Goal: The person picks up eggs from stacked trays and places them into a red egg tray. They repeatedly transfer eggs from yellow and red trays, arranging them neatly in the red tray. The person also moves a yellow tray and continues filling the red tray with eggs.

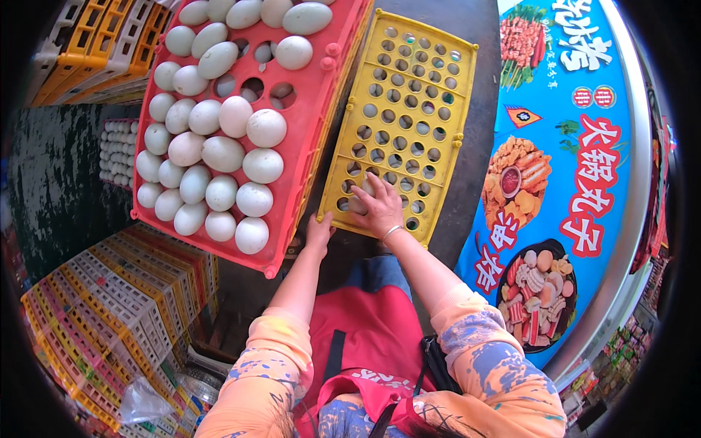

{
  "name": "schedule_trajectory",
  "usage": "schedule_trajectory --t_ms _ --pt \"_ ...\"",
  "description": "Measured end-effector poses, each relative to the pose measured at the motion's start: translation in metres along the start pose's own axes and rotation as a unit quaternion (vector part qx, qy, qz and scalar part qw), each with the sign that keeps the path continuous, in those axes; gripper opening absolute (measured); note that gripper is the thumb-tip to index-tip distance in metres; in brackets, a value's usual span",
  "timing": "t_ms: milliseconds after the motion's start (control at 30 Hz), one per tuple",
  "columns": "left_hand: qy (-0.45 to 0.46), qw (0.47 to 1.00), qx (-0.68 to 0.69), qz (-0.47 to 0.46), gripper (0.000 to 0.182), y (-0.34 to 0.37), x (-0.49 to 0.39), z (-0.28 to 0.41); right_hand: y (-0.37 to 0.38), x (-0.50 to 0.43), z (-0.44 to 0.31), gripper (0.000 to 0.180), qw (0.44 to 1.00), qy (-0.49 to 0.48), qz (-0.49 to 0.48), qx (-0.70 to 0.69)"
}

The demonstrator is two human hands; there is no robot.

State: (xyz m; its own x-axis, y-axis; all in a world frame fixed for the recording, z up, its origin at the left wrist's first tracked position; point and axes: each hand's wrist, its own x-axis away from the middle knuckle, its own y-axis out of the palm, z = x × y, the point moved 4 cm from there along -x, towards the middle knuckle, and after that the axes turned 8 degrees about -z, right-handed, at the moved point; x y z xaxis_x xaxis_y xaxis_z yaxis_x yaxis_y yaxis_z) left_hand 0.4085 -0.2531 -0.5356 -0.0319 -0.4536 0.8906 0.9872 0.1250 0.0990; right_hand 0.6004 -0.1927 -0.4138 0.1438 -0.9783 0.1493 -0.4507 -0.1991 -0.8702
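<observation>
A yellow plastic egg tray (395, 126) with rows of round holes lies before me. Near its lower left corner, my right hand (379, 205) is curled over pale eggs (358, 205) on the tray; its fingers rest around them. My left hand (320, 229) holds the tray's lower left corner, thumb on top. To the left, a red plastic egg tray (306, 137) carries many whitish and pale green eggs (222, 153), with several bare holes in its upper part. It sits on top of a stack.
Stacks of yellow, white and pink plastic crates (126, 295) stand at lower left, more crates (104, 49) at upper left. Beyond the red tray is another tray of eggs (118, 153). A blue printed food banner (526, 180) on a metal-edged counter borders the right.
</observation>
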Motion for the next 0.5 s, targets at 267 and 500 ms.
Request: schedule_trajectory --t_ms 267,500 --pt "0.05 0.99 -0.128 0.015 0.037 -0.004 0.003 0.012 -0.045 -0.002 0.173 0.07 0.908 0.349 0.202 -0.113" --pt "0.068 0.992 -0.104 0.016 0.036 -0.006 0.004 0.009 -0.03 -0.048 0.231 0.057 0.855 0.45 0.166 -0.2"
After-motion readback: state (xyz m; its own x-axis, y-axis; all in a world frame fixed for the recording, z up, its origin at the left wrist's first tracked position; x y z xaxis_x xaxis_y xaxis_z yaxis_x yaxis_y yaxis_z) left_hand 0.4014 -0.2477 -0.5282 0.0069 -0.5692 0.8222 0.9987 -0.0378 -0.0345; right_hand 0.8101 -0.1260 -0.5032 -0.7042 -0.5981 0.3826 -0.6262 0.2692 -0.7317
